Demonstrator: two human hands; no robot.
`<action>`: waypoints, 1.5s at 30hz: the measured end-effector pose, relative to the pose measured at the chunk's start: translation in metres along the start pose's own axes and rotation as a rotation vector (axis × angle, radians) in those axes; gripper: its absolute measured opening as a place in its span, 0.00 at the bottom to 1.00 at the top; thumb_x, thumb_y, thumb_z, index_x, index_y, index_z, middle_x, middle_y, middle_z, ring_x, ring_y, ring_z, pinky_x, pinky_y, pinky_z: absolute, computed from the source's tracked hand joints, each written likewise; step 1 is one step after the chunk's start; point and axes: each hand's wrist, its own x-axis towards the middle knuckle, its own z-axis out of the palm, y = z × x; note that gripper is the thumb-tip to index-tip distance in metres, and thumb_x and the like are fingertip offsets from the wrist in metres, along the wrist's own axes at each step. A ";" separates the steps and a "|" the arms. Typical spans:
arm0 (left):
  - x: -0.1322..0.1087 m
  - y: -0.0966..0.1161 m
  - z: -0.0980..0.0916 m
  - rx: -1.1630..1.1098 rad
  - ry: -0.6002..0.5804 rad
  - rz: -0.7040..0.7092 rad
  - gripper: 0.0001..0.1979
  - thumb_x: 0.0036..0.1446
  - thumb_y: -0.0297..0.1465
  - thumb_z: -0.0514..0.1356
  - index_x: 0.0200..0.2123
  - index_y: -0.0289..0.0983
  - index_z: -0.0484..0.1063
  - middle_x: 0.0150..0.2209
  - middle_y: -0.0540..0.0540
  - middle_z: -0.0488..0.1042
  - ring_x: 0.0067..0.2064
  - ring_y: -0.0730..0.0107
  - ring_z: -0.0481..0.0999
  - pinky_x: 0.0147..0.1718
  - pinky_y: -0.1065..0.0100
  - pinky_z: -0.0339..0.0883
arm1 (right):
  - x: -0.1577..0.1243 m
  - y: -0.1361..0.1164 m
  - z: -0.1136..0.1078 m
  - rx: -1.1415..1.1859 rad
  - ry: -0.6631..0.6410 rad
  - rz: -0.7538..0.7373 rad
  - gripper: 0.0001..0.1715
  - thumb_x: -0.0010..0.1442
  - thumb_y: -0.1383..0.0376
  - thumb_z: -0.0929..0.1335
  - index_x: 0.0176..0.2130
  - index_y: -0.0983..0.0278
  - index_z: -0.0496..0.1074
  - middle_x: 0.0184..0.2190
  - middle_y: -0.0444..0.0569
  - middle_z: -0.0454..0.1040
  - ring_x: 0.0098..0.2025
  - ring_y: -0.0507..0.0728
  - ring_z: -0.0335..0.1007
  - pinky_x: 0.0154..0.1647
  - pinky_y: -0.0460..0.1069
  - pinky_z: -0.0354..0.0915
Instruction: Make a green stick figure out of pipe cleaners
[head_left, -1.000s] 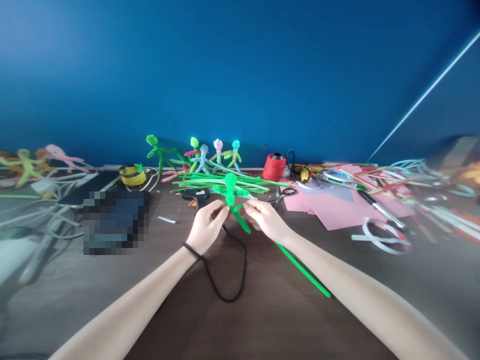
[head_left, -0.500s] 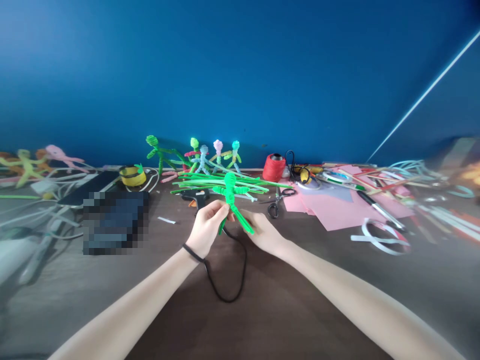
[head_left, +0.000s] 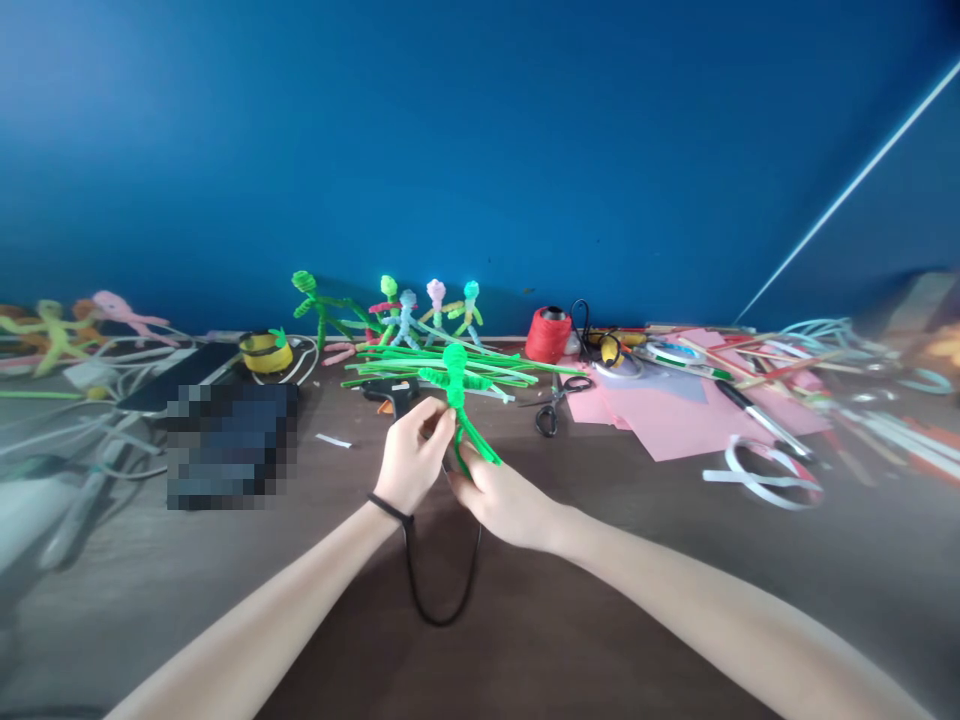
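Note:
A bright green pipe-cleaner figure stands upright between my hands, with a coiled round head, two short arms and long legs. My left hand pinches it at the hip between thumb and fingers. Lower down, my right hand is closed around the legs, one of which sticks out to the right above the knuckles. Its fingertips are partly hidden. A black cord loop hangs from my left wrist. Just behind the figure lies a bundle of green pipe cleaners, beside a black glue gun.
Several finished pipe-cleaner figures lean on the blue wall. Right of centre are a red thread spool, black scissors, pink paper and a marker. Left lie a yellow tape roll and a dark blurred-out device.
The figure has shifted slightly left. My right hand has moved down and left, onto its legs. My left hand keeps its pinch.

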 end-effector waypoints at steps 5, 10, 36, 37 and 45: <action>0.000 -0.003 -0.001 0.181 0.009 0.059 0.10 0.52 0.33 0.50 0.21 0.37 0.60 0.19 0.53 0.61 0.23 0.77 0.60 0.25 0.75 0.56 | -0.003 -0.006 -0.006 0.417 -0.165 0.143 0.11 0.59 0.62 0.54 0.40 0.64 0.57 0.17 0.42 0.64 0.14 0.49 0.58 0.16 0.45 0.57; 0.000 -0.006 -0.001 0.381 0.033 0.153 0.09 0.52 0.31 0.50 0.21 0.37 0.61 0.21 0.52 0.63 0.26 0.75 0.63 0.28 0.74 0.57 | -0.003 -0.015 -0.013 0.812 -0.336 0.261 0.07 0.59 0.63 0.55 0.37 0.63 0.54 0.13 0.38 0.63 0.10 0.48 0.56 0.11 0.43 0.54; 0.003 -0.009 -0.004 0.063 -0.150 0.011 0.12 0.51 0.34 0.50 0.19 0.36 0.59 0.19 0.53 0.60 0.24 0.76 0.61 0.25 0.74 0.55 | 0.015 0.034 -0.037 0.397 0.155 0.016 0.14 0.58 0.59 0.57 0.29 0.65 0.63 0.15 0.38 0.55 0.18 0.47 0.51 0.22 0.44 0.50; 0.003 -0.008 -0.004 0.040 -0.157 0.006 0.12 0.51 0.34 0.50 0.19 0.36 0.59 0.18 0.53 0.60 0.24 0.76 0.62 0.25 0.74 0.55 | 0.015 0.035 -0.037 0.411 0.151 0.021 0.14 0.58 0.58 0.57 0.28 0.65 0.62 0.15 0.38 0.54 0.17 0.47 0.51 0.22 0.44 0.50; 0.002 -0.002 -0.002 -0.160 -0.169 -0.089 0.12 0.50 0.34 0.53 0.19 0.35 0.63 0.19 0.53 0.63 0.23 0.77 0.61 0.23 0.74 0.55 | 0.018 0.036 -0.033 0.412 0.129 0.030 0.16 0.59 0.59 0.57 0.25 0.65 0.62 0.14 0.38 0.54 0.17 0.47 0.50 0.21 0.44 0.49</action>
